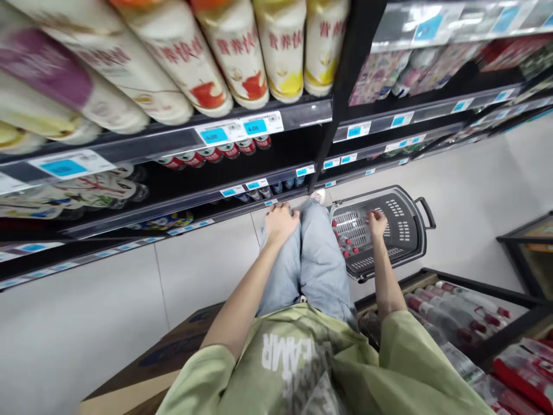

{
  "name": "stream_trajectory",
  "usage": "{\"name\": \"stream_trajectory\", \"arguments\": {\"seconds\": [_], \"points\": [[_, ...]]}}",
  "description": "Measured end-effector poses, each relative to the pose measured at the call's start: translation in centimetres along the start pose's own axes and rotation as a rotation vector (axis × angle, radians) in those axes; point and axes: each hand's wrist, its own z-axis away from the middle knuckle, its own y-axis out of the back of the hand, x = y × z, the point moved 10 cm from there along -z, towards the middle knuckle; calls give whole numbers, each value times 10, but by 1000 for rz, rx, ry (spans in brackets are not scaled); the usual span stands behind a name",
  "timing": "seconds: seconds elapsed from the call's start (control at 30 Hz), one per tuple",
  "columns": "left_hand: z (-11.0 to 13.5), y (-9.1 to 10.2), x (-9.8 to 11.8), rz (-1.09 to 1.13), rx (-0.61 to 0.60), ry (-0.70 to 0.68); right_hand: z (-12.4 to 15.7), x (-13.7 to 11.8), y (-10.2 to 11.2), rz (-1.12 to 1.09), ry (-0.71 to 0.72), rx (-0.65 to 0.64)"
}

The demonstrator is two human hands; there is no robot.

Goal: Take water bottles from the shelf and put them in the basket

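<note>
My left hand (pixel 280 223) lies on my bent left knee, fingers spread over the jeans (pixel 322 253), with nothing in it. Over the dark grey shopping basket (pixel 404 199) on my right, my right hand (pixel 377 222) has its fingers curled together. What they hold, if anything, I cannot make out. Inside the basket, several clear bottles with red caps (pixel 347 246) lie toward the side nearest my leg. The basket has slotted walls and a black handle (pixel 427 212) at its far end.
Shelves ahead carry white drink bottles (pixel 246 63), with red-labelled bottles (pixel 211 154) lower down. Blue price tags (pixel 256 127) line the shelf edges. Behind on the right, a black-framed display (pixel 475 294) holds bottles. A cardboard box (pixel 173 351) stands behind on the left.
</note>
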Motion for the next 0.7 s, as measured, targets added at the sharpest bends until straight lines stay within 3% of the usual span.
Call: {"name": "stream_trajectory", "arguments": {"seconds": [0.13, 0.2, 0.23, 0.33, 0.43, 0.53, 0.7], "points": [[5, 0, 7, 18, 15, -14, 13, -92, 19, -117, 272, -30], [8, 0, 10, 32, 15, -23, 44, -132, 0, -11, 421, -84], [9, 0, 11, 37, 13, -26, 65, -145, -20, 67, 463, -136], [14, 1, 10, 47, 25, -26, 131, -151, -100, 384, 462, -360], [17, 2, 6, 65, 41, -29, 175, -146, -151, 660, 493, -373], [17, 3, -2, 80, 62, -34, 191, -147, -175, 801, 540, -366], [18, 5, -17, 95, 100, -31, 201, -150, -187, 955, 576, -326]]}}
